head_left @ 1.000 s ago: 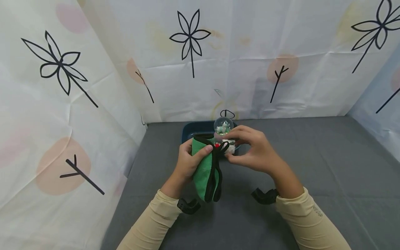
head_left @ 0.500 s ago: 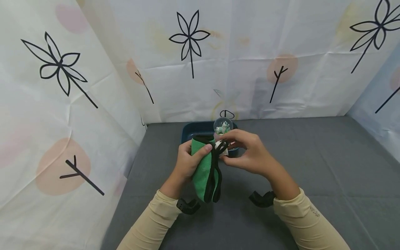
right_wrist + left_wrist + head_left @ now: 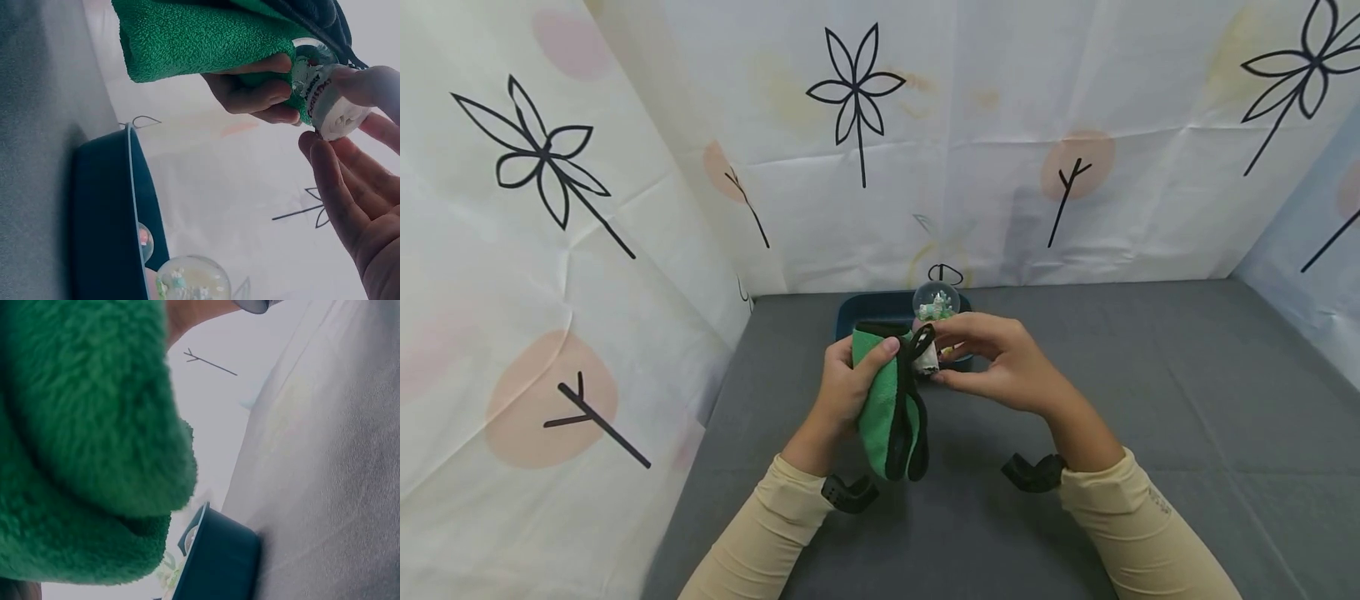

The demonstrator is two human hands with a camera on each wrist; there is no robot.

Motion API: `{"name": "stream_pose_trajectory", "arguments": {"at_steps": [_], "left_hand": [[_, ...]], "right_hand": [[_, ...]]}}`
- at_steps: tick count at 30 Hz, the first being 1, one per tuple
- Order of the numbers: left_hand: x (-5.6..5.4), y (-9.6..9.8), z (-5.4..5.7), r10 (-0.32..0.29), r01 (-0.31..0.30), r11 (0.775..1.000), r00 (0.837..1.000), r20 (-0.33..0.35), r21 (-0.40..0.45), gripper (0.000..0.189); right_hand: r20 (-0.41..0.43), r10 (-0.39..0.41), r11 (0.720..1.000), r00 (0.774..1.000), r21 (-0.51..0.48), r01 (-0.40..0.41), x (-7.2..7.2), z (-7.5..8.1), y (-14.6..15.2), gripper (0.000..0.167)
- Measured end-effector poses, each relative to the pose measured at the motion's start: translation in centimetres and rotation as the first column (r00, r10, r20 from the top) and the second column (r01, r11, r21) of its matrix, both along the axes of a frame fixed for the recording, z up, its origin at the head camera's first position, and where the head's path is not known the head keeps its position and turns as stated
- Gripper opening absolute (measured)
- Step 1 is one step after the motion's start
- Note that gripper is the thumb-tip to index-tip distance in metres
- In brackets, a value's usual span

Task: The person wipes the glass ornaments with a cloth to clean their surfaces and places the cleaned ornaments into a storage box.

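Observation:
My left hand (image 3: 842,379) grips a folded green towel cloth (image 3: 876,408) with black edging, its thumb laid over the front. Against the cloth's right side is a small snow globe (image 3: 340,115) with a white, lettered base. My right hand (image 3: 1000,358) pinches that base between thumb and fingers. In the right wrist view, part of the clear dome (image 3: 310,49) shows between the cloth folds, and the rest is covered. Green pile fills much of the left wrist view, where the snow globe is hidden.
Behind the hands stands a dark blue tray (image 3: 850,312) on the grey cloth-covered table (image 3: 1150,400). A larger snow globe (image 3: 936,302) rises above its right end, and another small clear globe (image 3: 145,242) shows inside. A printed white curtain (image 3: 985,150) hangs behind.
The small snow globe has turned and its base has shifted left, closer to the cloth. My left hand and the cloth have moved slightly left; my right fingers have changed their hold on the base.

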State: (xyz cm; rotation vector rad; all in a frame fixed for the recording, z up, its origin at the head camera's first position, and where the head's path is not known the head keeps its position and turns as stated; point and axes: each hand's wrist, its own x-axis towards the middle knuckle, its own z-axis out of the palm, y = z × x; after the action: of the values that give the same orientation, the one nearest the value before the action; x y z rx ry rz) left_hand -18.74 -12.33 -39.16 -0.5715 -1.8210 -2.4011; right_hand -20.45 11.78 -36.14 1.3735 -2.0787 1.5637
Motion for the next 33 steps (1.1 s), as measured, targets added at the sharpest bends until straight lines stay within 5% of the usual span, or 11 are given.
{"name": "stream_pose_trajectory", "arguments": {"at_steps": [9,12,16,21,25,29,33], "left_hand": [[0.0,0.0,-0.2,0.011,-0.012,1.0,1.0,-0.026,-0.025,0.013],[-0.1,-0.1,-0.3,0.04,-0.04,0.999,0.999,-0.016,-0.015,0.014],[-0.1,-0.2,-0.4,0.071,-0.071,0.998,0.997,0.008,0.001,0.016],[-0.1,-0.2,-0.3,0.088,-0.089,0.996,0.996,0.031,0.006,0.018],[-0.2,-0.1,-0.2,0.073,-0.073,0.997,0.997,0.024,-0.004,0.019],[-0.1,0.0,-0.1,0.065,-0.065,0.998,0.998,0.0,-0.017,0.018],[-0.1,0.1,-0.1,0.067,-0.068,0.997,0.997,-0.028,-0.027,0.017]], "right_hand": [[0.103,-0.148,0.984,0.984,0.113,0.136,0.6,0.0,-0.5,0.044],[0.113,-0.152,0.983,0.982,0.122,0.138,0.6,-0.1,-0.8,0.052],[0.0,-0.139,0.985,0.99,0.103,0.138,0.3,-0.3,-1.1,0.069],[-0.199,-0.184,0.979,0.963,0.055,0.198,0.1,-0.5,-1.4,0.061],[-0.227,-0.21,0.974,0.951,0.041,0.225,0.1,-0.6,-1.4,0.058],[-0.197,-0.242,0.961,0.95,0.084,0.262,0.2,-0.6,-1.4,0.051],[-0.063,-0.253,0.955,0.966,0.147,0.259,0.2,-0.7,-1.4,0.034]]}}
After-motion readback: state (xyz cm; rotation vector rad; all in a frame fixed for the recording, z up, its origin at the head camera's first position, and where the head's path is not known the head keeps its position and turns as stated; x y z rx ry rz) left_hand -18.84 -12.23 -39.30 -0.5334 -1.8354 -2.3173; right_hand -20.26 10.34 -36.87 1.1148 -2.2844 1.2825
